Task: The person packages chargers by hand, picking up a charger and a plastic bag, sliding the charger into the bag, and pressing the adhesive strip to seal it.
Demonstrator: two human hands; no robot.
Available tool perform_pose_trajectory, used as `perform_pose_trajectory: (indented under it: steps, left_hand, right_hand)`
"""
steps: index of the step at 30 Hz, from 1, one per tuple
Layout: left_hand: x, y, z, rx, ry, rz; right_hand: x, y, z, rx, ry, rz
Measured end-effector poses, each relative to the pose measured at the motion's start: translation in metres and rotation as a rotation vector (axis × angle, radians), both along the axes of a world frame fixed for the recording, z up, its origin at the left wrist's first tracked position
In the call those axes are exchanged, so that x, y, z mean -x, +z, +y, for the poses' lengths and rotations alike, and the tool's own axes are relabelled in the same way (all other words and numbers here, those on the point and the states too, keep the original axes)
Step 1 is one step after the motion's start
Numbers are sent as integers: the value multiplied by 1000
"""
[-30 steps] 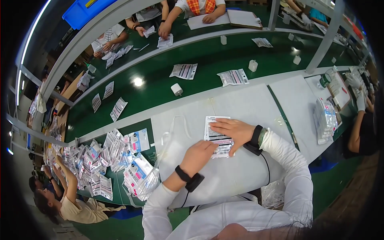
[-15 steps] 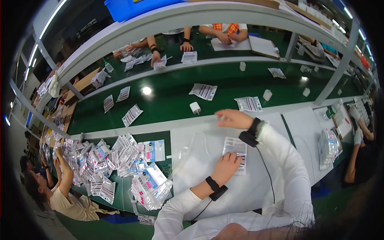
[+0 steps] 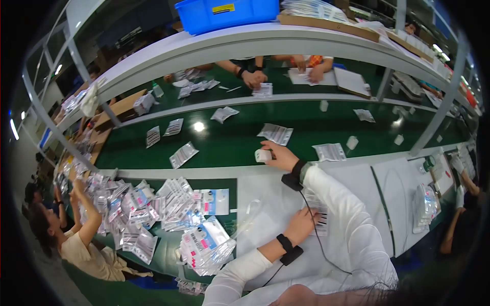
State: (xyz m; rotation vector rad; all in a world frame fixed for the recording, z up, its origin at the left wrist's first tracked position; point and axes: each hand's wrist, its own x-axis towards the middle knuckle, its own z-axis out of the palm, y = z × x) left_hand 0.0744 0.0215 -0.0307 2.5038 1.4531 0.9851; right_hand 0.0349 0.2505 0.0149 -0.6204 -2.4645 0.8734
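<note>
My right hand reaches over the green belt's near edge, its thumb and fingers closed on a small white plug adapter. On the white tabletop, my left hand lies over a printed silver pouch with its fingers laid out on it. Part of that pouch is hidden beneath the hand and behind my right sleeve. Just beyond the right hand, another silver pouch rests on the belt. A further pouch is to the right, with a white adapter near it.
Piled pouches cover the left side, with a stack of blue-and-white pouches nearer me. A grey shelf carrying a blue bin spans above the belt. Co-workers' hands work across it. A cable trails from my wrist.
My right hand has closed on the white adapter, which lay on the belt. My left hand stays on its pouch. Another pouch now lies on the belt near the far side. The view has shifted.
</note>
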Motion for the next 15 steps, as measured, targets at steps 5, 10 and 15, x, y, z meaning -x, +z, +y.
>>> perform_pose_trajectory:
  steps: [5, 10, 15]
  left_hand:
    - [12, -5, 10, 139, 15, -189]
    - [35, 17, 14, 266, -88, -146]
    - [31, 29, 17, 243, -184, -274]
  right_hand:
    - [-115, 66, -101, -55, 49, 82]
    - [-219, 19, -185, 176, -188, 178]
    - [-253, -13, -207, -111, -86, 48]
